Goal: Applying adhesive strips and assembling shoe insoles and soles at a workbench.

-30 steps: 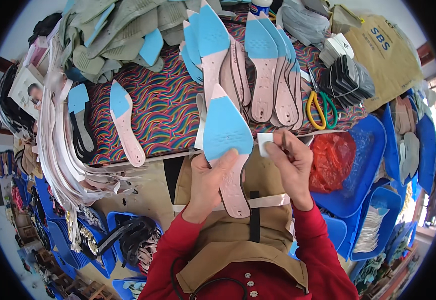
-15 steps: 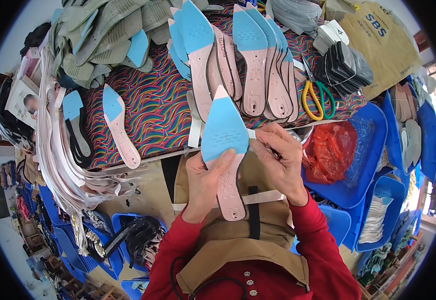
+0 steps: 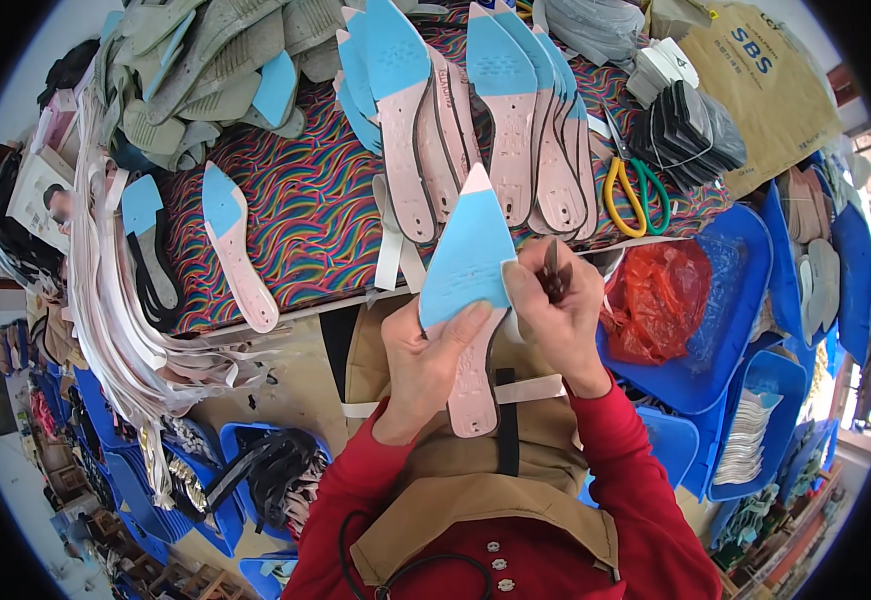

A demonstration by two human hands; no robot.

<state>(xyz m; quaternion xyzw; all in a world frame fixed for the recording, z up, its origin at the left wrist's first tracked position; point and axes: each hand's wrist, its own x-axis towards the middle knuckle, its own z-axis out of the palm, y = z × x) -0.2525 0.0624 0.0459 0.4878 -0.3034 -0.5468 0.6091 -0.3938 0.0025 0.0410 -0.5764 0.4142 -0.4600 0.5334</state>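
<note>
A pointed insole (image 3: 468, 250), blue at the front and pink at the heel, is upright before me with its tip away. My left hand (image 3: 418, 365) is closed on its left side, thumb across the blue and pink join. My right hand (image 3: 564, 325) is closed at the right edge, thumb and finger pinching where a thin white strip (image 3: 512, 328) runs along it. A small dark metal tool (image 3: 554, 272) shows among the right fingers; its kind is unclear. Beyond lie stacks of similar insoles (image 3: 408, 150), (image 3: 512, 140).
Scissors (image 3: 628, 190) with yellow and green handles lie right of the stacks. A blue tray (image 3: 746, 290) holds a red plastic bag (image 3: 661, 300). Grey insoles (image 3: 216, 75) are heaped far left, above hanging white strips (image 3: 106, 330). One loose insole (image 3: 238, 245) lies on the patterned cloth (image 3: 306, 220).
The insole has shifted slightly right and tilted, its tip now leaning right. My right hand has turned, bringing the dark metal tool into clearer view. My left hand moved right with the insole.
</note>
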